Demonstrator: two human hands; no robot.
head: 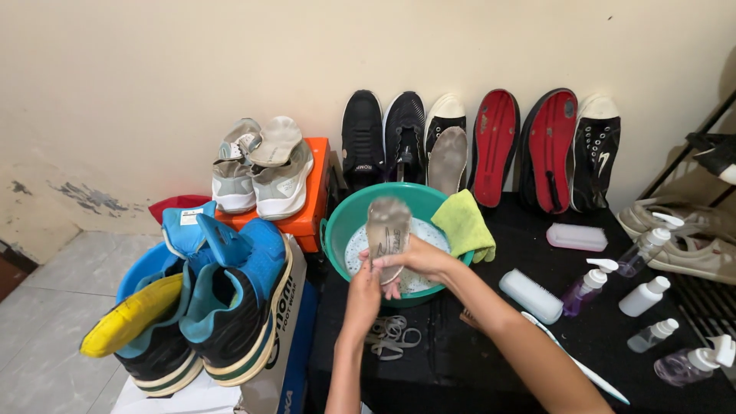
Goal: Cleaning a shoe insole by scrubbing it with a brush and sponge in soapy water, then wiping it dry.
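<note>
Head cam: we've got both hands wrapped around a grey insole, left hand gripping low, right hand clamped beside it, over the green basin at the black table's back-left edge.

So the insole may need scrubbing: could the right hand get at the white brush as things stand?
Probably not right away: the right hand is gripping the insole over the basin. Once freed, the brush lies uncovered just beside that forearm.
</note>
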